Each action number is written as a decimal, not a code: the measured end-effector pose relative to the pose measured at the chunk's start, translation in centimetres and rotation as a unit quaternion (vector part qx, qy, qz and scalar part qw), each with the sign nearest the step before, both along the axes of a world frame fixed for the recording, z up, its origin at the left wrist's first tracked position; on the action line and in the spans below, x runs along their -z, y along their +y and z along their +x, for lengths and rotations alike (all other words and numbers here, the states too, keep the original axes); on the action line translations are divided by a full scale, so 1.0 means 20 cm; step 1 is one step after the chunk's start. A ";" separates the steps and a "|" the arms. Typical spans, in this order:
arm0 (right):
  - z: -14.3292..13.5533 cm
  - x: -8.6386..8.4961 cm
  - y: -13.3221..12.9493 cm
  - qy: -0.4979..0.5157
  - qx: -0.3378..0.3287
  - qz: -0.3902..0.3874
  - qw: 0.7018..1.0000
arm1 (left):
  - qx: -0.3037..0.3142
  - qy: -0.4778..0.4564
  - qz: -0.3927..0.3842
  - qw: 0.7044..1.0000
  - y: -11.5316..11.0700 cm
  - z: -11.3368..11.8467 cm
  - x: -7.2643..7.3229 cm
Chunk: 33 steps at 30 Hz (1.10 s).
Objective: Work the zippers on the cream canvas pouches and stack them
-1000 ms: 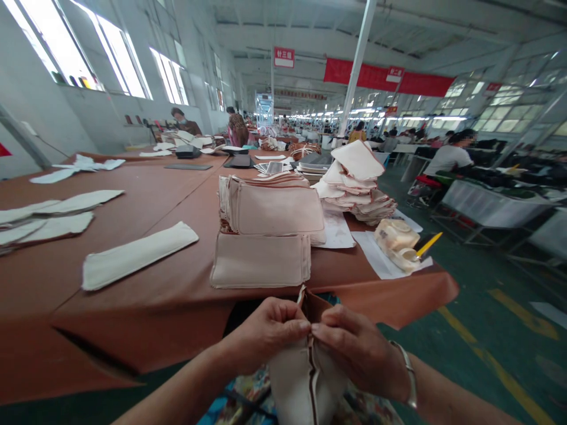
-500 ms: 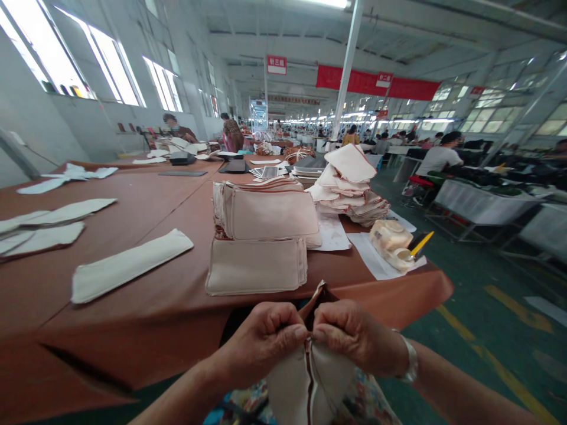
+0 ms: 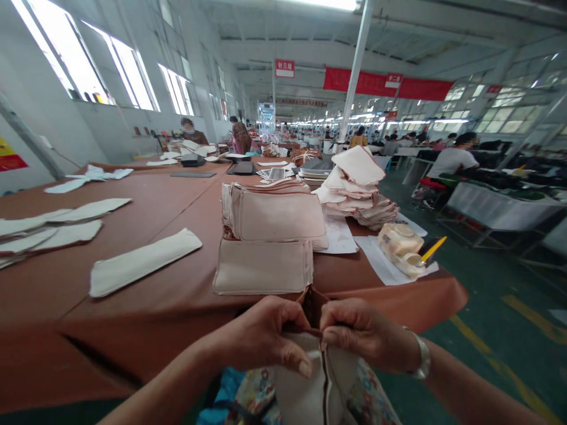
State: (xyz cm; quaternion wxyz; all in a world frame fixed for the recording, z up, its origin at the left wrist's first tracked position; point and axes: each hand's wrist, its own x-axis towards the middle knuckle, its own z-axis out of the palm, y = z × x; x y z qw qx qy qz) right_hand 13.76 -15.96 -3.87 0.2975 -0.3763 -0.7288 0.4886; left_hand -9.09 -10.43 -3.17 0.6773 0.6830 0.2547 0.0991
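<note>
A cream fabric piece [image 3: 301, 383] with a dark brown slit down its middle and a brown inside lies over my lap, below the table edge. At the slit's upper end, my right hand [image 3: 363, 333] pinches the right side of the piece between thumb and bent fingers; a silver bracelet circles that wrist. My left hand [image 3: 270, 336] is at the left side, its fingers curled over the upper edge and its thumb apart from them, lying on the cream face. Just beyond, stacked cream panels [image 3: 261, 265] stand on the brown-covered table [image 3: 177, 307].
A single cream strip [image 3: 144, 262] and more pieces [image 3: 66, 236] lie at the left. Piled cream pieces [image 3: 358, 165] stand at the right, near a plastic-wrapped container [image 3: 401, 239] and a yellow-handled tool [image 3: 434, 250]. Several people sit or stand farther back.
My left thumb has lifted off the slit's upper end and spread away from the fingers. My right hand keeps its pinch. The view has turned slightly left.
</note>
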 end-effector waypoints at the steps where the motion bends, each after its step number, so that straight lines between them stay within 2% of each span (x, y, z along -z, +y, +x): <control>1: 0.00 0.00 0.00 -0.001 -0.005 -0.005 1.000 | 0.006 0.011 -0.004 1.000 0.01 -0.01 -0.01; 4: 0.01 -0.02 0.01 -0.016 0.002 0.011 1.000 | -0.012 0.019 0.019 1.000 0.05 -0.03 -0.03; 8: 0.02 -0.05 0.01 -0.049 0.026 0.055 0.997 | -0.018 0.040 0.059 0.997 0.07 0.02 0.00; 12: 0.04 -0.05 0.03 -0.056 0.021 0.058 0.997 | -0.044 0.074 0.136 0.987 0.04 0.09 0.01; 15: 0.07 -0.04 0.05 -0.045 0.014 0.057 0.997 | -0.051 0.067 0.223 0.971 0.02 0.10 0.01; 17: 0.11 -0.02 0.07 -0.031 0.007 0.048 0.998 | -0.040 0.070 0.264 0.961 0.04 0.07 0.02; 20: 0.21 -0.01 0.10 -0.027 -0.009 0.018 0.999 | 0.012 0.116 0.269 0.956 0.10 -0.02 0.04; 23: 0.31 -0.05 0.15 -0.050 -0.026 -0.012 0.998 | 0.042 0.119 0.281 0.951 0.14 -0.04 0.04; 25: 0.30 -0.10 0.17 -0.060 -0.033 -0.015 0.998 | 0.035 0.085 0.308 0.947 0.11 0.01 0.01; 28: 0.18 -0.17 0.17 -0.073 -0.070 0.033 0.994 | 0.031 0.027 0.329 0.944 0.05 0.14 -0.08; 30: 0.09 -0.18 0.15 -0.086 -0.113 0.071 0.987 | 0.051 0.002 0.284 0.958 0.05 0.18 -0.15; 33: 0.06 -0.17 0.13 -0.087 -0.107 0.090 0.986 | 0.124 0.053 0.181 0.974 0.15 0.10 -0.22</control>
